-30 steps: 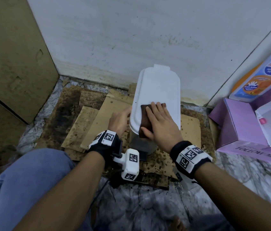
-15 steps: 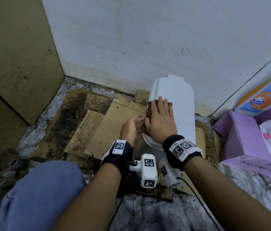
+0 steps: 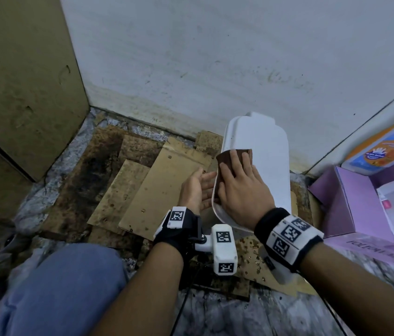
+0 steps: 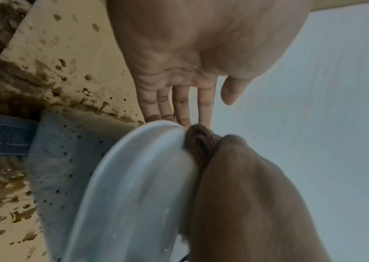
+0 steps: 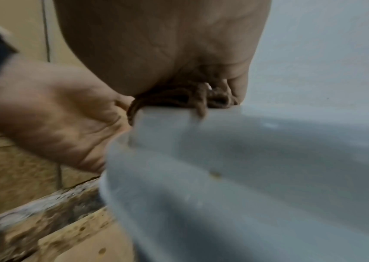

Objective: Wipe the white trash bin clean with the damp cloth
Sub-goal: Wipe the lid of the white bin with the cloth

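The white trash bin (image 3: 267,151) stands on the floor against the white wall, its flat lid facing up. A folded brown cloth (image 3: 225,157) lies over the lid's left edge. My right hand (image 3: 238,180) presses flat on the cloth with straight fingers. My left hand (image 3: 197,187) is beside the lid's left rim, palm toward it, fingers straight and touching the rim. In the left wrist view the left fingers (image 4: 184,106) meet the lid (image 4: 138,177) beside the bunched cloth (image 4: 199,143). The right wrist view shows the cloth (image 5: 174,99) squeezed between palm and lid (image 5: 246,159).
Stained, wet cardboard sheets (image 3: 157,180) cover the floor left of the bin. A brown cabinet (image 3: 21,81) stands at the left. A purple box (image 3: 351,207) and a blue-orange bottle (image 3: 385,146) sit close on the right. My knee in blue jeans (image 3: 58,287) is at the lower left.
My right hand slid the cloth from the lid's middle to its left edge and slightly farther along. My left hand's fingers straightened against the rim. The head view shifted.
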### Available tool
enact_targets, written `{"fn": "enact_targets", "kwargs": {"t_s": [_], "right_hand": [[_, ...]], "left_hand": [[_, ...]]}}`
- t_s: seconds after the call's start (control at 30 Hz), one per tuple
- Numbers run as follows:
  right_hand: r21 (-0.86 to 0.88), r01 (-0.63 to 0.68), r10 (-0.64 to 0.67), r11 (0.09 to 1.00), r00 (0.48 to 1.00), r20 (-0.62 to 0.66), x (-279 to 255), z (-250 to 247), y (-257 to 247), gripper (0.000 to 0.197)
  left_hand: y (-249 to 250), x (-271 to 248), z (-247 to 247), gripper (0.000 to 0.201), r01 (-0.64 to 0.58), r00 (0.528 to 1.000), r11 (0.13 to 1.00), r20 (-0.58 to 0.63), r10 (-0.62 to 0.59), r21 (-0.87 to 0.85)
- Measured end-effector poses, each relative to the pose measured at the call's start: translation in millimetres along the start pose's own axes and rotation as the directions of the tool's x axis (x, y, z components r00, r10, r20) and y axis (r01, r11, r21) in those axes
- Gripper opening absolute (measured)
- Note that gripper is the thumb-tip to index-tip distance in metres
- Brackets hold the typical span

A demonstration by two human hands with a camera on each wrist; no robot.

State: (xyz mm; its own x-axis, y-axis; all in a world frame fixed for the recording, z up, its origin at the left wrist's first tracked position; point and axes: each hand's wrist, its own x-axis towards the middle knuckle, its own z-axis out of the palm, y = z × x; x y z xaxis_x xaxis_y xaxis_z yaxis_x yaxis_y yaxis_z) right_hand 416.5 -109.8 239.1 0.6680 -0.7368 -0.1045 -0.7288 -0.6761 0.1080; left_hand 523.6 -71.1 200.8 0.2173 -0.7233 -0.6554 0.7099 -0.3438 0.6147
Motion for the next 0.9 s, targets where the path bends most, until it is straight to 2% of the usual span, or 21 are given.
{"fn": "enact_targets", "kwargs": {"t_s": [0.13,0.23,0.3,0.43,0.5,0.57,0.67,0.9], "right_hand": [[0.017,-0.017,0.016,1.0,0.997,0.071,18,-5,11,0.055],[0.017,0.048,-0.049,0.999,0.994,0.099,3,-7,7,0.068],[0.019,0.091,-0.093,0.996,0.989,0.115,-14,-6,3,0.068],[0.077,0.098,-0.106,0.992,0.99,0.098,-16,-9,11,0.065],[0.108,0.052,-0.06,0.993,0.995,0.075,0,-7,15,0.061],[0.114,-0.038,0.031,0.993,0.997,0.068,17,-6,18,0.059],[0.097,-0.118,0.108,0.988,0.99,0.095,39,-6,21,0.067],[0.063,-0.107,0.1,0.992,0.989,0.112,18,-6,7,0.067]], "left_hand": [[0,-1,0,0.049,0.008,1.0,0.999,0.007,-0.008,-0.046],[1,-2,0,0.049,0.034,0.999,0.995,0.019,-0.033,-0.089],[1,-2,1,0.047,0.044,0.999,0.994,0.019,-0.042,-0.104],[-1,-4,1,0.031,0.025,0.999,0.994,0.027,-0.023,-0.107],[-4,-4,-1,0.022,-0.013,1.0,0.995,0.015,0.015,-0.104],[-7,-3,-2,0.022,-0.049,0.999,0.995,0.016,0.05,-0.084],[-8,-2,-4,0.021,-0.067,0.997,0.995,0.036,0.069,-0.068],[-8,3,-1,0.025,-0.04,0.998,0.995,0.052,0.045,-0.093]]}}
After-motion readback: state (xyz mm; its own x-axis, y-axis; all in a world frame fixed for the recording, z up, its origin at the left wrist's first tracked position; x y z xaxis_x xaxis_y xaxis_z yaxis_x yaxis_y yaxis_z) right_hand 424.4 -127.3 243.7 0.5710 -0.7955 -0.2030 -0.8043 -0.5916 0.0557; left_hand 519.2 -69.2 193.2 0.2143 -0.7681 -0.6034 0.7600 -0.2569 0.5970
